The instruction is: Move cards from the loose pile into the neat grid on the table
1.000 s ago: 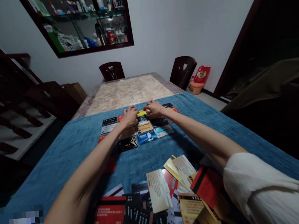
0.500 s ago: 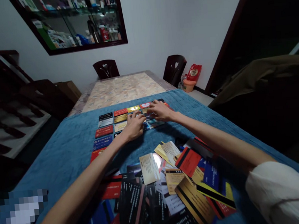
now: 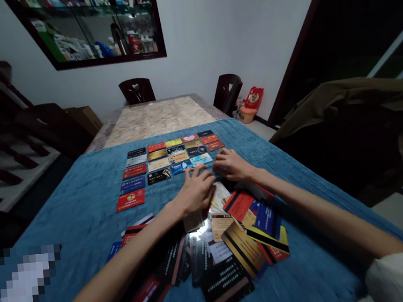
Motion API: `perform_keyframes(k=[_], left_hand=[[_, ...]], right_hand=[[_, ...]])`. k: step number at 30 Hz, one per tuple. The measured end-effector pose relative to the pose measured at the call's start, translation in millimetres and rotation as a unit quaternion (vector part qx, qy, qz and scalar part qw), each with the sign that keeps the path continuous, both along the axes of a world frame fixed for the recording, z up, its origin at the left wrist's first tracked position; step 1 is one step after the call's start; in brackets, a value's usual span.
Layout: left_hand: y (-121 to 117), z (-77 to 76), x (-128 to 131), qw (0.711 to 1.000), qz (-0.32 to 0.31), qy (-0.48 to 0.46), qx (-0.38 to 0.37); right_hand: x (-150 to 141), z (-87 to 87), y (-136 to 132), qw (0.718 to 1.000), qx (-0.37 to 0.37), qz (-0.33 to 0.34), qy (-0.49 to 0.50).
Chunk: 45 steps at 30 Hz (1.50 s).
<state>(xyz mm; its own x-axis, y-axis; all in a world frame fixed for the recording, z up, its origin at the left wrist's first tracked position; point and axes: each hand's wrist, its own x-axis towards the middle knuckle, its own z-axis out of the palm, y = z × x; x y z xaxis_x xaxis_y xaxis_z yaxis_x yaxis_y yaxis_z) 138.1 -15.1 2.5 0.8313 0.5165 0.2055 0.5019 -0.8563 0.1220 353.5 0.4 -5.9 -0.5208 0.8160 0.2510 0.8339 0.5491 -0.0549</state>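
Observation:
My left hand [image 3: 198, 189] rests over the far edge of a loose pile of cards, its fingers bent and apart, partly covering a pale card [image 3: 193, 223]. Just right of it my right hand [image 3: 233, 166] hovers by the pile's far side, fingers loosely curled, with no card visible in them. In the pile lie a red card with a black stripe [image 3: 239, 205], a blue card [image 3: 268, 219], a gold card [image 3: 243, 246] and a black card [image 3: 226, 285]. Beyond my hands, cards lie face up in rows, among them a black card with a diamond shape [image 3: 159, 175] and a light blue card [image 3: 201, 159].
A blue cloth [image 3: 86, 203] covers the near part of the table, with a patterned tabletop [image 3: 159, 117] beyond. Red and blue cards continue down the left column, ending with a red card [image 3: 130, 200]. Two dark chairs [image 3: 137, 91] stand at the back.
Both hands have come back from the rows of cards to the far edge of the pile. The rows are now uncovered. The view has shifted slightly.

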Motion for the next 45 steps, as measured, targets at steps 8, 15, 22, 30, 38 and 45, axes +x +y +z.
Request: perform_keyframes(k=[8,15,22,30,38,45], left_hand=[[-48,-3.1,21,0.998,-0.057,-0.01,-0.003],[-62,-6.6,30,0.999,-0.033,0.005,-0.013],[-63,-13.5,27,1.0,0.008,-0.002,0.007],[-60,-9.2,19,0.999,0.03,0.02,0.01],[-59,-3.8,19,0.997,0.057,0.057,0.0],[-56,3.8,18,0.997,0.047,0.056,0.0]], right_hand=[[12,-9.4,-36,0.998,0.012,0.023,0.049],[18,-10.6,-55,0.992,-0.006,0.069,0.109],[24,-7.8,-64,0.986,-0.033,0.102,0.131],[28,-7.5,-74,0.984,-0.083,0.107,0.113],[30,-7.4,-74,0.983,-0.116,0.1,0.105],[30,-12.1,-71,0.984,-0.091,0.098,0.119]])
